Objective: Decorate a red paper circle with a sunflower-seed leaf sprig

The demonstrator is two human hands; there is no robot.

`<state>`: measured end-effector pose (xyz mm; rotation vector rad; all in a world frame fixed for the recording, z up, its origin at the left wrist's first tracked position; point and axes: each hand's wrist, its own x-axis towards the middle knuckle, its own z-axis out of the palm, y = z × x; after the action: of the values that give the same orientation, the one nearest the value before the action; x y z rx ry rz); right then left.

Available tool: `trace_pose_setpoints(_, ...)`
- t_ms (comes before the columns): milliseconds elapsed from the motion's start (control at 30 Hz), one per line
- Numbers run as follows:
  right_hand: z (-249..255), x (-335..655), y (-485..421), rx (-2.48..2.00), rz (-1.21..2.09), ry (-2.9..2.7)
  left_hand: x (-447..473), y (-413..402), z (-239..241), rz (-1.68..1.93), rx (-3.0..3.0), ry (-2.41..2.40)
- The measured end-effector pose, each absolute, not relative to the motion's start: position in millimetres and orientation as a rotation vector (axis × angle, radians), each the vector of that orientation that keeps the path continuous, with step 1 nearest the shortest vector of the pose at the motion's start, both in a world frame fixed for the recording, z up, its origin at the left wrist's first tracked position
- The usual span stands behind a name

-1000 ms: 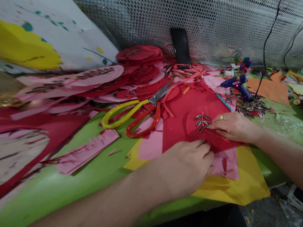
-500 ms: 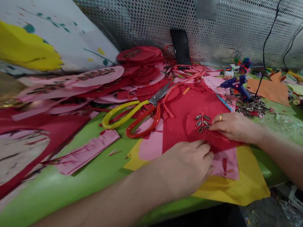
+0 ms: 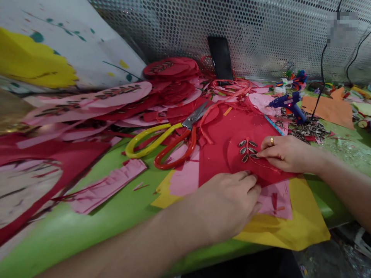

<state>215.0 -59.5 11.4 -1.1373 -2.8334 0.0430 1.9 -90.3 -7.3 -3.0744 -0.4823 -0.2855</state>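
On a red sheet of paper (image 3: pixel 220 154) lies a sprig of striped sunflower seeds (image 3: pixel 247 150), set in pairs along a thin red stem. My right hand (image 3: pixel 285 152), a ring on one finger, pinches the lowest right seed against the paper. A loose red strip (image 3: pixel 265 166) runs under that hand. Just below the sprig, my left hand (image 3: pixel 232 200) has its fingers curled over the near edge of the red sheet, holding it; the thumb is hidden. Pink paper (image 3: pixel 185 177) and yellow paper (image 3: pixel 304 216) lie beneath the red sheet.
Large scissors (image 3: pixel 176 139) with yellow and orange handles lie left of the sheet, blades apart. A blue glue gun (image 3: pixel 290 104) with a lit red light stands beside a heap of seeds (image 3: pixel 311 130). A phone (image 3: pixel 220 58) leans on the perforated metal panel (image 3: pixel 179 31).
My right hand has shifted very slightly at the lowest right seed, still touching it. My left hand stays in place on the paper.
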Motion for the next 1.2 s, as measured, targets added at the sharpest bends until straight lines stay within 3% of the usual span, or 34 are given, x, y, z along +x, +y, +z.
trace_pose_setpoints(733,17.4,207.6,-65.3,-1.203,-0.155,-2.956,3.0,-89.7,-3.4,-0.274,-3.081,-0.491)
trace_pose_setpoints(1200,18.4,202.7,-66.4,-1.291,-0.071,-2.989,4.1,-89.5,-2.9,-0.282,-3.073,-0.49)
